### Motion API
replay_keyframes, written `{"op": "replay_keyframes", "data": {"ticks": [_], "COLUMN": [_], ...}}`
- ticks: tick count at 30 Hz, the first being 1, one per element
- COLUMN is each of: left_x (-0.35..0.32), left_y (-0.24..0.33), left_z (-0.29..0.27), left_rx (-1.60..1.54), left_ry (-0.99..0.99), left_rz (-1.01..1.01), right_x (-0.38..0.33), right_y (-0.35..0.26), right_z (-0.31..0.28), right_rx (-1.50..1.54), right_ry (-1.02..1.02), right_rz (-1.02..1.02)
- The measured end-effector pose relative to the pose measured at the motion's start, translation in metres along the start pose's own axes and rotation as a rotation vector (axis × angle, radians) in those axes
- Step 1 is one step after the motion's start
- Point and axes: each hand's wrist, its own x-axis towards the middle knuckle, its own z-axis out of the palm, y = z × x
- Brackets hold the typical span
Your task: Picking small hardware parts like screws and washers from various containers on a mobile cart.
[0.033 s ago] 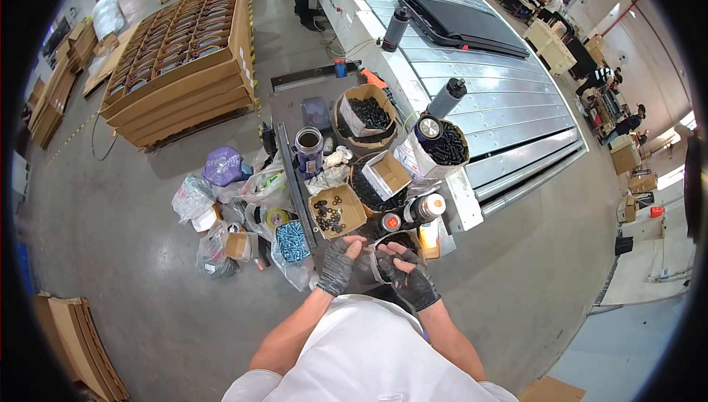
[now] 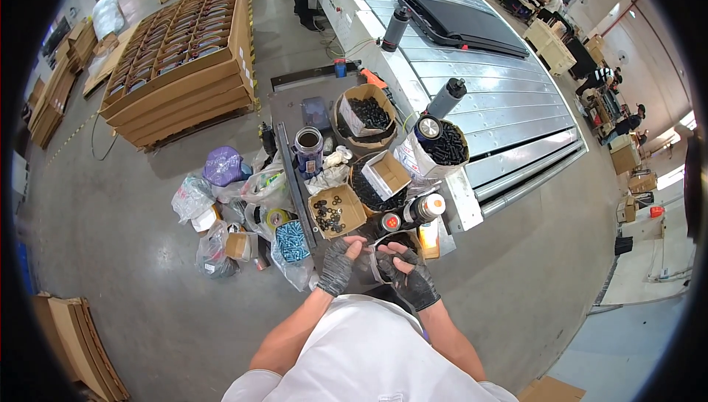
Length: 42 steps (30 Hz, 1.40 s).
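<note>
Both hands wear dark grey fingerless gloves and are held close together just in front of my white shirt. My left hand point(image 2: 339, 266) is closed, thumb and fingers pinched together; anything between them is too small to make out. My right hand point(image 2: 413, 281) has its fingers curled inward, and what they may hold is hidden. Just beyond the left hand is an open cardboard box point(image 2: 352, 207) with small black rings. A container point(image 2: 378, 266) with dark contents stands partly behind the right hand. Two bottles with orange-marked lids, a dark one point(image 2: 389, 222) and a white-topped one point(image 2: 425, 209), stand beyond it.
Bins of black parts point(image 2: 369, 116) and an open jar point(image 2: 308, 148) crowd the bench. Blue screws point(image 2: 293, 241) and plastic bags point(image 2: 215, 251) lie at left. A slatted metal conveyor point(image 2: 501, 99) runs at right. A large divided carton point(image 2: 177, 70) stands far left; people are beyond.
</note>
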Motion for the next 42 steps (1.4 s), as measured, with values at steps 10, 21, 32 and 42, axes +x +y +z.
{"op": "replay_keyframes", "data": {"ticks": [10, 21, 32, 42], "left_x": [-0.002, -0.003, -0.002, 0.000], "left_y": [0.008, 0.010, 0.007, -0.002], "left_z": [0.007, 0.018, 0.017, 0.018], "left_rx": [0.075, 0.061, 0.071, 0.227], "left_ry": [-0.011, -0.008, 0.051, 0.114], "left_rz": [0.022, 0.018, 0.039, 0.083], "right_x": [0.001, 0.008, 0.015, 0.016], "right_y": [-0.003, 0.010, 0.019, 0.036], "right_z": [0.005, 0.010, 0.021, 0.015], "right_rx": [-0.279, -0.547, -0.832, -1.025], "right_ry": [0.186, 0.187, 0.272, 0.232], "right_rz": [0.033, -0.054, -0.188, -0.390]}}
